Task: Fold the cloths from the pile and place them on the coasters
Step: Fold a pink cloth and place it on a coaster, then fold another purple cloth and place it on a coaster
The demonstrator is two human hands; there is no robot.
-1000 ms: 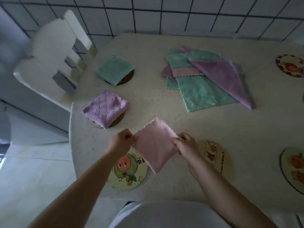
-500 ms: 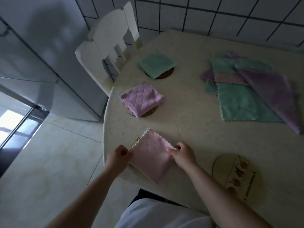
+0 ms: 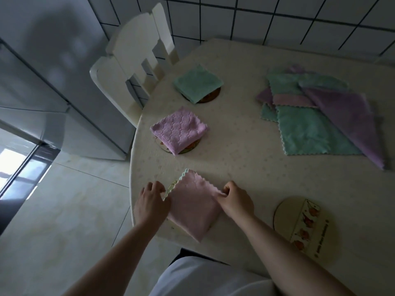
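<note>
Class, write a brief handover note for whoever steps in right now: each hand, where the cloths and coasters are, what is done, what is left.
Left hand and right hand each pinch a side of the folded pink cloth, which lies on the near coaster.
Done: green cloth and purple cloth folded on their coasters.
Left: release the pink cloth, then fold from the pile; the bare coaster waits on the right.

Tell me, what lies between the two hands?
The folded pink cloth, seen in the head view. The left hand and right hand pinch its opposite corners over a coaster at the table's edge.
</note>
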